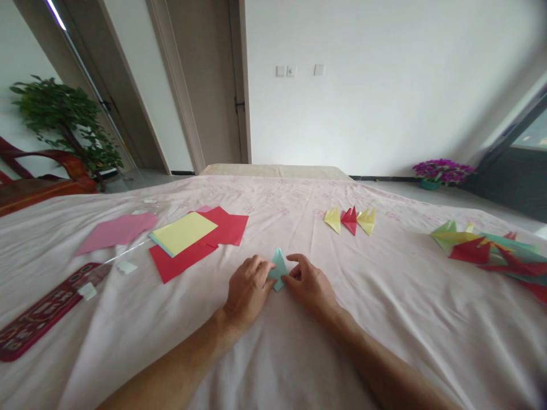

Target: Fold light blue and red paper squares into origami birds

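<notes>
A small light-blue piece of folded paper [279, 269] lies on the pink cloth between my hands, its narrow point facing away from me. My left hand [250, 285] pinches its left edge, thumb and fingers close together. On the other side, my right hand [311, 286] has its thumb at the lower right edge, with the index finger curved above it. Beyond my right hand stand two yellow folded paper pieces [332, 221] with a red folded paper piece [349, 220] between them.
Left of my hands lie red sheets [231, 226], a yellow sheet [184, 232] and pink paper [117, 230]. A dark red patterned package [40, 316] is at the far left. Several colourful folded papers [491, 250] are piled at right on the cloth [376, 341].
</notes>
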Demonstrator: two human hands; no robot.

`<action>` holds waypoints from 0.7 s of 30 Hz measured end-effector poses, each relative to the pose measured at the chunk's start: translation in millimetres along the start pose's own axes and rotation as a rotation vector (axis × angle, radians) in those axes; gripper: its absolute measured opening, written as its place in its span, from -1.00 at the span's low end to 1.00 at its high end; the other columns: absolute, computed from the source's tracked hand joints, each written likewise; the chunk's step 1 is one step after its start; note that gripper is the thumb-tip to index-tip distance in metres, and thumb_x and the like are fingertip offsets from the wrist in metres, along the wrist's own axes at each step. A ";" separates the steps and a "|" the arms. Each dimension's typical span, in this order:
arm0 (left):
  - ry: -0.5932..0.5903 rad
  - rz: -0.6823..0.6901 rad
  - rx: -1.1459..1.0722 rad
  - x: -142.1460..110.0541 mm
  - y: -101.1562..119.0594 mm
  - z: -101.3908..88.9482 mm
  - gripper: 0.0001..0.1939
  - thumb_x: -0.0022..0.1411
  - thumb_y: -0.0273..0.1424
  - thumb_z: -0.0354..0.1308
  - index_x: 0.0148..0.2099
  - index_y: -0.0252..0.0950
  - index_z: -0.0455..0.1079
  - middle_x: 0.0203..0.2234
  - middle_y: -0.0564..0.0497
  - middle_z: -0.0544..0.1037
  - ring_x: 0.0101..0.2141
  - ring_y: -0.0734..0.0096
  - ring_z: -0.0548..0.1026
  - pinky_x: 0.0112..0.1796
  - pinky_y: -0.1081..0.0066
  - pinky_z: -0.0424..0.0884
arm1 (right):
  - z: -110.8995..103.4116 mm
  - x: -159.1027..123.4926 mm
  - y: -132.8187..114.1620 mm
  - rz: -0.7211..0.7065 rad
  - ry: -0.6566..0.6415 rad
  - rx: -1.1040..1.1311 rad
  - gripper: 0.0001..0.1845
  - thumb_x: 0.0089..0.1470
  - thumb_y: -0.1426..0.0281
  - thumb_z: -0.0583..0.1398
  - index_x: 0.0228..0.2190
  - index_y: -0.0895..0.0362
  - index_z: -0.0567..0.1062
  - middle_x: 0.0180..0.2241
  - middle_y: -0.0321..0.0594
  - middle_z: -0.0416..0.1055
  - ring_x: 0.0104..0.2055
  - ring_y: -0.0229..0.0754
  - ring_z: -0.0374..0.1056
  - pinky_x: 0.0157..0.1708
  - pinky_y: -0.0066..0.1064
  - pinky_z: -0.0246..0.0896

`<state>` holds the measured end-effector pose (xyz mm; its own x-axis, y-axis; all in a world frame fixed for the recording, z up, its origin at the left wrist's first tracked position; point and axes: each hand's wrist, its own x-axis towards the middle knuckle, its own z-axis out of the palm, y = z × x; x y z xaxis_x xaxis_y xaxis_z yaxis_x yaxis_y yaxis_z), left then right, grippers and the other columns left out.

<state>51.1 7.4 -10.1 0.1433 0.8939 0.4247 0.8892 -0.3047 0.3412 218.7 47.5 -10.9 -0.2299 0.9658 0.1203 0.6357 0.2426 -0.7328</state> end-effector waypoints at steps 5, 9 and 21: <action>-0.051 0.081 0.083 -3.2 16.8 -1.6 -0.75 0.12 -0.39 0.29 -0.14 -0.26 0.39 -0.27 -0.05 0.47 -0.23 0.17 0.40 -0.20 0.22 0.36 | 3.5 -0.2 0.1 0.050 0.016 0.102 -0.65 0.02 0.32 0.19 -0.11 0.07 0.38 -0.53 -0.38 0.45 -0.49 -0.22 0.36 -0.48 -0.44 0.09; -0.002 0.131 0.115 0.9 11.6 -3.1 -0.93 0.24 -0.47 0.14 -0.30 -0.25 0.43 -0.42 -0.03 0.49 -0.33 0.23 0.40 -0.28 0.27 0.34 | 5.7 -3.7 -1.5 0.040 0.010 0.313 -0.67 0.04 0.26 0.17 -0.13 0.09 0.38 -0.55 -0.37 0.45 -0.48 -0.20 0.37 -0.45 -0.42 0.16; 0.104 0.138 -0.553 9.4 -14.9 2.0 -0.82 0.30 -0.49 0.03 -0.21 -0.21 0.46 -0.30 -0.03 0.58 -0.25 0.35 0.54 -0.20 0.40 0.43 | -42.6 12.0 10.8 -0.175 -0.156 0.447 -0.71 -0.01 0.46 0.09 -0.29 0.11 0.58 -0.33 -0.22 0.52 -0.31 -0.19 0.40 -0.38 -0.41 0.25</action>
<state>40.0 21.0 -12.9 0.1732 0.8051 0.5673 0.5017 -0.5678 0.6526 254.2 65.6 11.2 -0.4342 0.8805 0.1905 0.2081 0.3038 -0.9297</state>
